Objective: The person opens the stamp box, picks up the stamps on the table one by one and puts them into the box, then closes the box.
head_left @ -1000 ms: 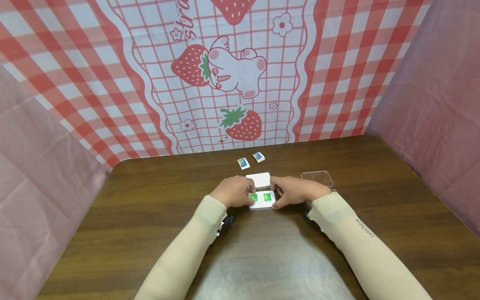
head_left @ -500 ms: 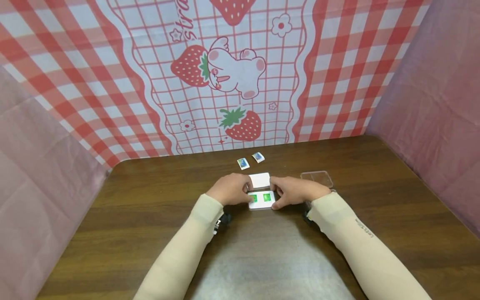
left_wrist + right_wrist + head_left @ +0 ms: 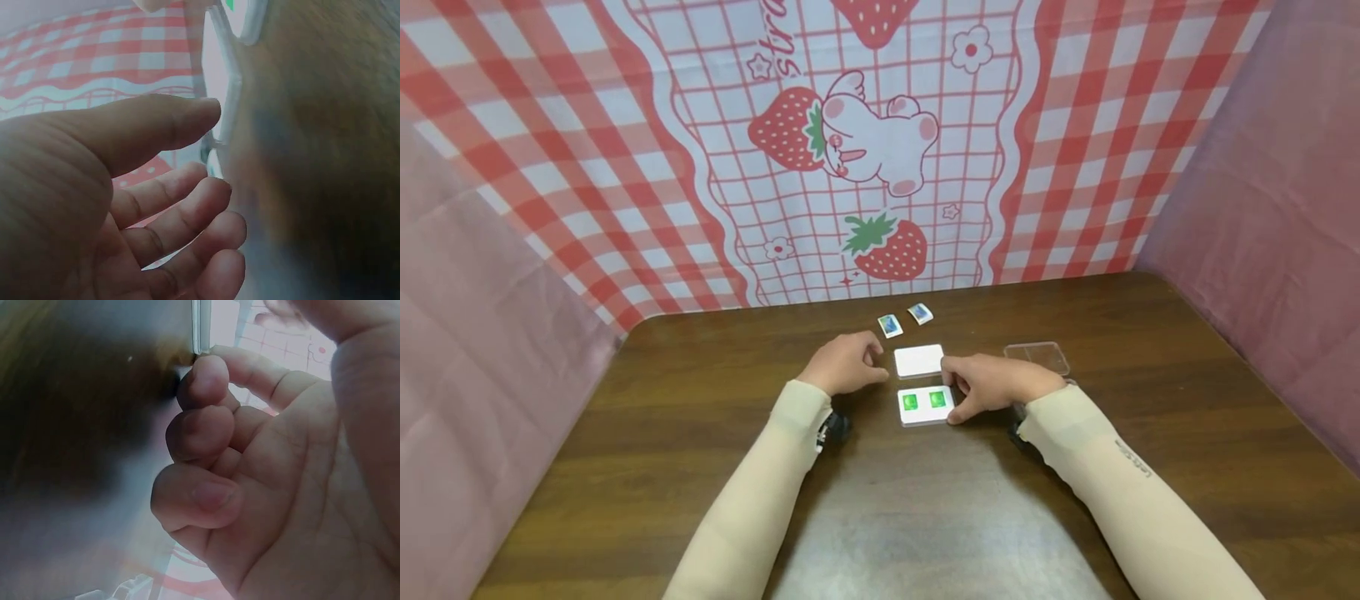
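Touching near box with our right hand, grip unclear | left hand loose | green squares sitting on, blue cards lying off, near table's back edge

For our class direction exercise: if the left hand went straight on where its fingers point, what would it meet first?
Probably the plain white box, though the left hand might pass above.

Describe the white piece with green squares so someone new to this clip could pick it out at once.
On the brown table, find the right hand. By its thumb lies the flat white piece, on the near side of a second white piece. Two green squares side by side on top set it apart; that neighbour's top is plain white.
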